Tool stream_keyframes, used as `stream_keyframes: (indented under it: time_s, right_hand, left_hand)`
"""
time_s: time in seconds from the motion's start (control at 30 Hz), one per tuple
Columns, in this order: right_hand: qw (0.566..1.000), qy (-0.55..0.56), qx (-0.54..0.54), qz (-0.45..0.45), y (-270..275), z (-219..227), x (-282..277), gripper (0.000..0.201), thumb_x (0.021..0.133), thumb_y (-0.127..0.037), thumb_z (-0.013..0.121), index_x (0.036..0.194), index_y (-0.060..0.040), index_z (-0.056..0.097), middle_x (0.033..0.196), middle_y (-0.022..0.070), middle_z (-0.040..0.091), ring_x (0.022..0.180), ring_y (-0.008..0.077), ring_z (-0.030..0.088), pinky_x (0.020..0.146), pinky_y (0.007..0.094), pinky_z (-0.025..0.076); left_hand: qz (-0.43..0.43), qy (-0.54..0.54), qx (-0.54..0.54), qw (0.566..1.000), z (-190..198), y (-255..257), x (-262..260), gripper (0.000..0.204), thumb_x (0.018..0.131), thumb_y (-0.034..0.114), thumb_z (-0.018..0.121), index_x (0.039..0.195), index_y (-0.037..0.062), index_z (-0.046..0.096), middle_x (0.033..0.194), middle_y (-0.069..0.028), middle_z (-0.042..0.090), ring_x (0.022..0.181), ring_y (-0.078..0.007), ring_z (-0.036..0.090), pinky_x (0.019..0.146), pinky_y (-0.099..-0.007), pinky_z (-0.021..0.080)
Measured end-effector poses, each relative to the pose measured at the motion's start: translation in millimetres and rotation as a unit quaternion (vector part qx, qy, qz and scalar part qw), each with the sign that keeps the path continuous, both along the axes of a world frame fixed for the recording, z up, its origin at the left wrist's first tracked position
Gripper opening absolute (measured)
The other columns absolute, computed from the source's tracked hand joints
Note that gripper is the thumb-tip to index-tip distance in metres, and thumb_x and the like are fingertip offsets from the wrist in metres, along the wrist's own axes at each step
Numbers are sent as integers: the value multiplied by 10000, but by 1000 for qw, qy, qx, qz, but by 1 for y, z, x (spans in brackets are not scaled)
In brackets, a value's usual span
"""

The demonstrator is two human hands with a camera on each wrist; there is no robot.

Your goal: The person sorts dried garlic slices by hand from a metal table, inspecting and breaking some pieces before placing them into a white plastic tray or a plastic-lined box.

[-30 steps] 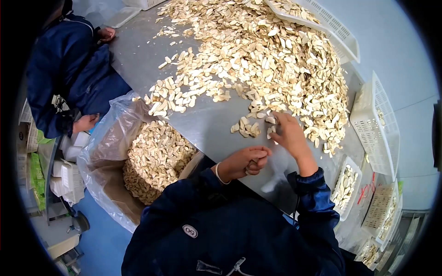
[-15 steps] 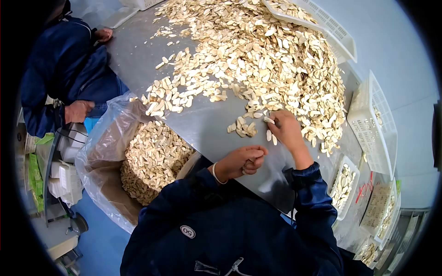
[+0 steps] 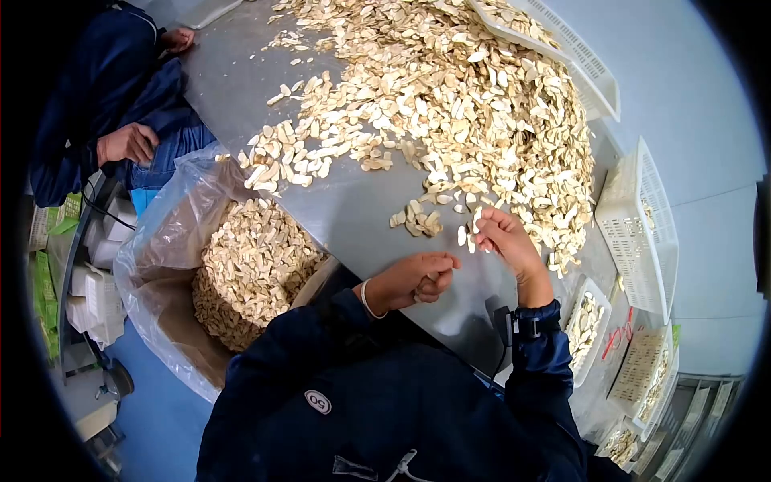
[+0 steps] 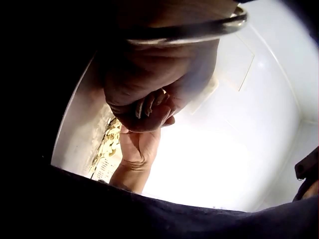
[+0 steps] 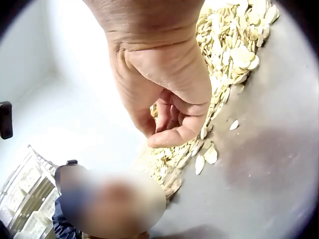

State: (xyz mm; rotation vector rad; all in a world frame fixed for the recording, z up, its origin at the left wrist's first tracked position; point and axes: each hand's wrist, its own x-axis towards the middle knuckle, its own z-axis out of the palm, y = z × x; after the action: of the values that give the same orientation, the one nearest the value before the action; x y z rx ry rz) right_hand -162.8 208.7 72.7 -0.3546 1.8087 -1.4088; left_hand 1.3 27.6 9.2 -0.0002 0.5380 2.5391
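Note:
A big heap of pale, flat dried slices [image 3: 450,104] with brownish edges covers the far part of the grey metal table [image 3: 361,205]. My right hand [image 3: 514,245] is at the heap's near edge, pinching a pale slice [image 3: 477,219] between thumb and fingertips. Another loose slice [image 3: 462,235] lies just left of those fingers. Closer to my body, my left hand [image 3: 414,281] is curled over the table edge; the left wrist view shows a few slices [image 4: 145,105] gripped inside its fingers. A small cluster of slices [image 3: 418,218] rests on the table beyond the left hand.
Left of the table, a plastic-lined box [image 3: 173,297] holds many slices. White perforated baskets [image 3: 630,217] line the right side, with a white tray of slices [image 3: 586,325] and red scissors [image 3: 618,333] nearby. Another person in dark blue [image 3: 104,88] is at the left.
My right hand has picked up a slice at the heap's edge and drawn it slightly toward me. My left hand stays curled in place. The other person's near hand has moved up.

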Motion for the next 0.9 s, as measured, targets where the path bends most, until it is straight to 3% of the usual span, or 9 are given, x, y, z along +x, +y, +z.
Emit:
stream_keyframes:
  time_s: [0.13,0.33,0.37,0.47,0.57,0.67,0.77,0.87,0.9]
  right_hand:
    - [997,-2,-13,80,-6,32,18,165,987,-171,624,1040,-30,692,870,-5,692,747,88,641,655,254,500]
    - [892,364,255,84,-11,14,19,159,921,-227,692,930,-69,678,750,80,671,667,184,626,622,322,481]
    - [895,362,245,85,-13,10,23,165,869,-222,729,895,-78,652,757,102,636,653,247,606,618,361,483]
    - [836,478,250,94,-20,2,34,156,853,-195,732,884,-74,638,759,93,612,657,266,597,618,377,483]
    - [827,513,208,101,-20,-7,37,135,847,-166,725,889,-71,640,764,96,592,688,278,609,629,380,490]
    - [869,447,179,115,-18,3,27,119,866,-148,712,873,-64,628,745,98,579,675,249,589,629,359,484]
    - [952,256,111,125,-18,27,26,118,881,-142,709,896,-55,631,736,77,576,689,206,567,641,329,476]
    - [956,170,88,222,-33,49,23,125,886,-148,721,948,-58,660,739,51,595,709,179,544,656,295,466]
    - [943,233,121,204,-38,41,16,146,881,-147,725,983,-59,668,786,60,617,733,186,568,676,294,478]
  left_hand:
    - [59,-90,9,994,20,1,-2,297,1080,326,426,1225,83,515,848,-41,555,581,-66,422,455,-199,315]
    - [26,-42,-17,999,1,2,-2,304,1069,334,450,1184,69,547,973,-74,632,720,-103,562,503,-206,387]
    - [15,-13,-16,1000,-2,-1,-2,297,1068,328,457,1170,67,554,954,-73,633,712,-102,559,499,-206,384]
    - [4,9,-7,1000,-4,-2,1,281,1064,311,475,1146,57,563,899,-68,630,689,-103,552,489,-205,376]
    - [4,23,-4,1000,-4,-1,0,279,1067,310,470,1152,60,559,874,-68,627,669,-106,549,483,-205,372]
    - [14,-6,18,1000,-2,-3,-1,287,1074,323,454,1172,71,549,887,-71,629,672,-110,551,482,-204,373]
    - [47,-59,25,997,8,-1,-2,314,1079,347,420,1189,77,535,874,-64,618,624,-99,510,464,-200,360]
    - [58,-87,13,994,14,-1,-2,328,1078,356,409,1167,70,541,869,-61,615,615,-87,497,457,-192,359]
    - [57,-93,8,994,15,-1,-1,330,1076,356,411,1153,66,547,872,-61,617,625,-85,501,459,-189,361]
